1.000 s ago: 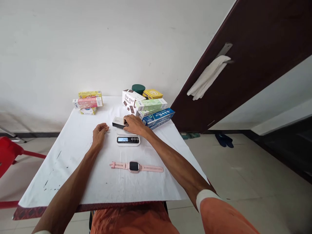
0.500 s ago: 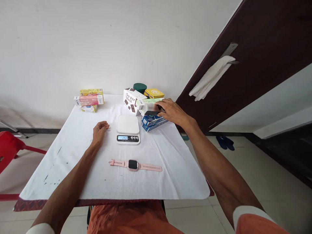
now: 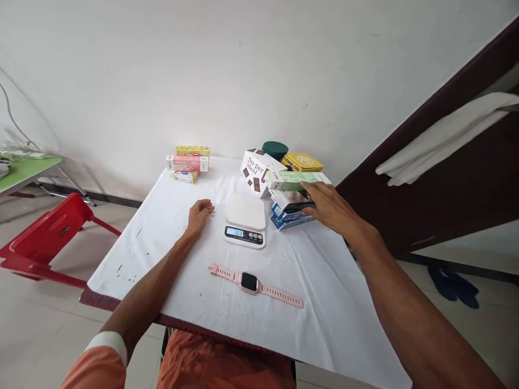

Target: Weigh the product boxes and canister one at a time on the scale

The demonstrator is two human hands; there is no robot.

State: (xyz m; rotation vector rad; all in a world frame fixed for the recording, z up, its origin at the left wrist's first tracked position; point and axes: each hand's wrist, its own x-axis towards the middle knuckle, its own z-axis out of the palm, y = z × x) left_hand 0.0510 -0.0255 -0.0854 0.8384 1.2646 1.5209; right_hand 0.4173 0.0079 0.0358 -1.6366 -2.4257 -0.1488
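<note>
My left hand (image 3: pixel 198 219) rests on its side on the white cloth, left of a white kitchen scale (image 3: pixel 245 212). Its fingers are loosely curved, with nothing held. My right hand (image 3: pixel 330 208) is at the right end of a box stack, fingers and thumb around a white-and-black box (image 3: pixel 284 200). A green-and-white box (image 3: pixel 298 180) lies on top, touching the fingertips, and blue boxes (image 3: pixel 283 220) lie underneath. The scale's pan is bare and its lit display seems to read 363. Nearer me lies a pink-strapped smartwatch (image 3: pixel 249 282), stretched flat.
Behind the stack stand a white "Su-per Meal" box (image 3: pixel 255 172), a dark green lidded container (image 3: pixel 275 149) and a yellow box (image 3: pixel 304 161). At the far left, a pink box (image 3: pixel 188 163) lies among yellow boxes (image 3: pixel 192 149). A red chair (image 3: pixel 52 232) stands left of the table.
The view has swung left, so the table things sit further right. My right hand's grip has shifted at the stack, and the green-and-white box shows more plainly on top. The display's number has changed.
</note>
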